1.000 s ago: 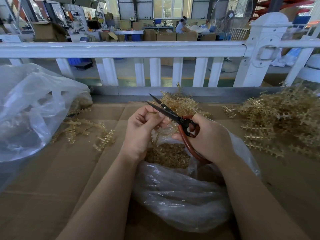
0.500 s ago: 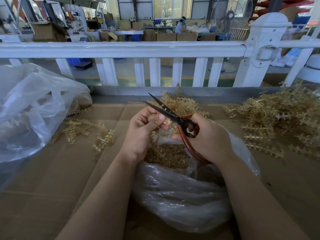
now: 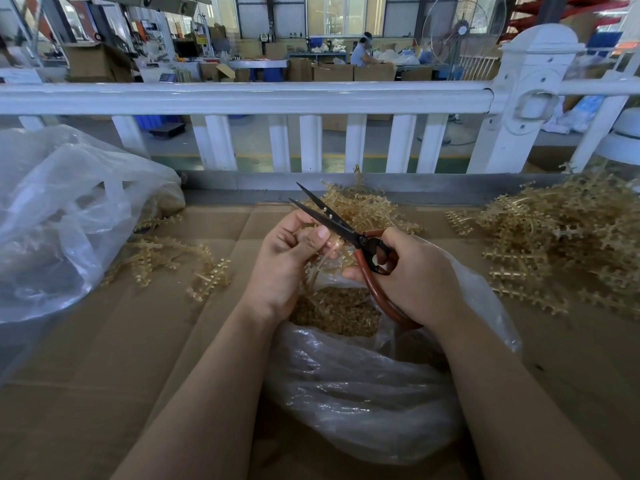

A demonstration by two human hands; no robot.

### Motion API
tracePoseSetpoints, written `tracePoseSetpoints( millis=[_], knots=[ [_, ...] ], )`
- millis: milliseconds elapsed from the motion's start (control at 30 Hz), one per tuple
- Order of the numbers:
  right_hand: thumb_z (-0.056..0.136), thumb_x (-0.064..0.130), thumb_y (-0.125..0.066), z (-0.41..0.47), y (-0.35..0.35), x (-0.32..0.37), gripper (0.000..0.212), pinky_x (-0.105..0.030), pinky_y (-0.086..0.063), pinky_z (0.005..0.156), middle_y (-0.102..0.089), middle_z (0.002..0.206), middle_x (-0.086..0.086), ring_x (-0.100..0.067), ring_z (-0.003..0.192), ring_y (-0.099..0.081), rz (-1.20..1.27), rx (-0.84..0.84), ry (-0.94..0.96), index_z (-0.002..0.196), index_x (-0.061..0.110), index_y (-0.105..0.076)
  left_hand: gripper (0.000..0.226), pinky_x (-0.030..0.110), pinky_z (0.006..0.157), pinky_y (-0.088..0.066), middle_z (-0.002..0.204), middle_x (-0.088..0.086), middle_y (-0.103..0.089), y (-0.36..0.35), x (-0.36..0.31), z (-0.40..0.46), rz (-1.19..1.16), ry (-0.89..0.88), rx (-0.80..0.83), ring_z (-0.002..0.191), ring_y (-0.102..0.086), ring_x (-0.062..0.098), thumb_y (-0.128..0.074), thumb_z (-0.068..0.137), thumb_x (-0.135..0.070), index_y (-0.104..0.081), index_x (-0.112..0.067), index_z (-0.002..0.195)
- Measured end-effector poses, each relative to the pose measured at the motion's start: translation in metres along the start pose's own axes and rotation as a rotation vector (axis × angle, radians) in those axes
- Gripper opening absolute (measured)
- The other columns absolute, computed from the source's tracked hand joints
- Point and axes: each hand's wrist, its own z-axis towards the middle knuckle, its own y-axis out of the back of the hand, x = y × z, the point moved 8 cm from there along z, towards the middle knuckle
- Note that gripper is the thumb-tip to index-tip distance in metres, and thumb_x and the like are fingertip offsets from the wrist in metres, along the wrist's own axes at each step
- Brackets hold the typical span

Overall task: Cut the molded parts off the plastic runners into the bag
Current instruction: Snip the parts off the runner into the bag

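From the head view, we pinch a tan plastic runner (image 3: 320, 263) in our left hand (image 3: 287, 261), thumb and curled fingers (image 3: 320, 237) closed round its upper end. The runner hangs just right of and below those fingers, its long axis running steeply down toward the mouth of the bag (image 3: 363, 386), where it dips in among the cut parts (image 3: 337, 311) already piled inside. Its lower end points into the bag; its upper end is hidden in our grip, so we cannot tell how many parts are left on it.

Our right hand (image 3: 412, 282) grips the red handles of the scissors (image 3: 349, 233), fingers curled through and round the loops. The blades are slightly apart and point up and to the left, crossing just above the left fingertips, so their long axis lies across the runner's rather than along it. The right hand is the nearer one to the bag's opening; the left hand sits just beside it, the two nearly touching at the scissor pivot.

We judge the next snip depends on bringing the runner between the blades just beyond the left fingertips, directly over the bag.

Well right of the hands a heap of uncut runners (image 3: 561, 244) lies on the cardboard-covered counter (image 3: 104, 375); a few more runners (image 3: 173, 261) lie to the left.
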Motion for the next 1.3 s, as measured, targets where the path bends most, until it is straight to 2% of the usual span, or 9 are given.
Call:
tracePoseSetpoints(
  millis=[200, 367, 500, 600, 767, 933, 1033, 1133, 1300],
  knots=[
    [0.063, 0.099, -0.038, 0.000, 0.000, -0.001, 0.073, -0.022, -0.042, 0.054, -0.055, 0.067, 0.014, -0.003, 0.062, -0.054, 0.006, 0.035, -0.019, 0.084, 0.031, -0.054, 0.011, 0.026, 0.068, -0.053, 0.076, 0.001, -0.069, -0.001, -0.002, -0.001, 0.009, -0.024, 0.001, 0.065, -0.063, 0.012, -0.056, 0.089, -0.003, -0.057, -0.002, 0.100],
    [0.063, 0.095, -0.043, -0.001, 0.003, 0.000, 0.056, -0.012, -0.028, 0.049, -0.050, 0.062, 0.018, 0.002, 0.055, -0.049, -0.012, 0.045, -0.030, 0.074, 0.041, -0.041, 0.014, 0.035, 0.073, -0.054, 0.082, 0.004, -0.070, 0.000, 0.001, -0.001, -0.019, -0.001, -0.009, 0.073, -0.065, 0.018, -0.059, 0.088, -0.004, -0.059, -0.004, 0.102],
    [0.063, 0.094, -0.044, -0.001, 0.001, 0.000, 0.052, -0.016, -0.030, 0.049, -0.051, 0.062, 0.017, 0.001, 0.055, -0.049, -0.009, 0.058, -0.017, 0.071, 0.043, -0.035, 0.015, 0.036, 0.074, -0.054, 0.089, 0.012, -0.068, 0.007, 0.000, -0.001, -0.006, -0.021, -0.095, 0.079, -0.062, 0.026, -0.055, 0.089, -0.008, -0.066, -0.010, 0.099],
    [0.064, 0.095, -0.043, -0.001, 0.001, -0.001, 0.057, -0.015, -0.031, 0.049, -0.052, 0.062, 0.017, 0.001, 0.056, -0.050, -0.013, 0.057, -0.007, 0.072, 0.039, -0.038, 0.010, 0.033, 0.069, -0.056, 0.085, 0.010, -0.068, 0.008, -0.002, -0.001, 0.010, -0.039, -0.130, 0.075, -0.062, 0.023, -0.058, 0.092, -0.014, -0.067, -0.012, 0.097],
    [0.063, 0.098, -0.040, -0.001, -0.001, -0.005, 0.060, -0.011, -0.030, 0.047, -0.054, 0.062, 0.018, 0.001, 0.060, -0.055, 0.000, 0.061, -0.031, 0.074, 0.040, -0.042, 0.007, 0.025, 0.066, -0.052, 0.078, 0.003, -0.067, 0.005, -0.007, -0.002, 0.088, -0.088, -0.128, 0.067, -0.060, 0.014, -0.054, 0.094, -0.010, -0.061, -0.008, 0.096],
    [0.057, 0.104, -0.035, 0.000, -0.003, -0.009, 0.069, -0.019, -0.037, 0.049, -0.054, 0.065, 0.016, -0.001, 0.057, -0.053, -0.009, 0.058, -0.049, 0.075, 0.038, -0.044, 0.005, 0.028, 0.068, -0.046, 0.077, 0.006, -0.060, 0.005, -0.008, -0.001, 0.117, -0.101, -0.131, 0.068, -0.053, 0.015, -0.054, 0.093, -0.012, -0.059, -0.010, 0.095],
    [0.056, 0.104, -0.039, -0.001, -0.003, -0.010, 0.069, -0.019, -0.034, 0.048, -0.053, 0.062, 0.016, -0.003, 0.056, -0.054, 0.014, 0.046, -0.060, 0.072, 0.037, -0.044, 0.005, 0.031, 0.071, -0.046, 0.079, 0.009, -0.059, 0.004, -0.007, -0.001, 0.081, -0.087, -0.120, 0.072, -0.052, 0.019, -0.055, 0.094, -0.013, -0.060, -0.011, 0.096],
    [0.054, 0.104, -0.040, 0.000, -0.005, -0.013, 0.070, -0.017, -0.034, 0.048, -0.054, 0.060, 0.016, 0.001, 0.066, -0.057, 0.041, 0.057, -0.077, 0.071, 0.036, -0.046, 0.005, 0.029, 0.069, -0.046, 0.073, 0.002, -0.060, 0.004, -0.007, -0.001, 0.084, -0.082, -0.115, 0.068, -0.052, 0.017, -0.055, 0.095, -0.014, -0.060, -0.014, 0.095],
    [0.057, 0.103, -0.041, -0.001, -0.005, -0.013, 0.065, -0.018, -0.034, 0.048, -0.054, 0.062, 0.017, -0.001, 0.056, -0.054, 0.019, 0.044, -0.054, 0.074, 0.040, -0.044, 0.008, 0.030, 0.070, -0.048, 0.073, 0.002, -0.061, 0.002, -0.010, -0.003, 0.151, -0.099, -0.145, 0.068, -0.054, 0.015, -0.053, 0.095, -0.014, -0.061, -0.016, 0.095]
  ],
)
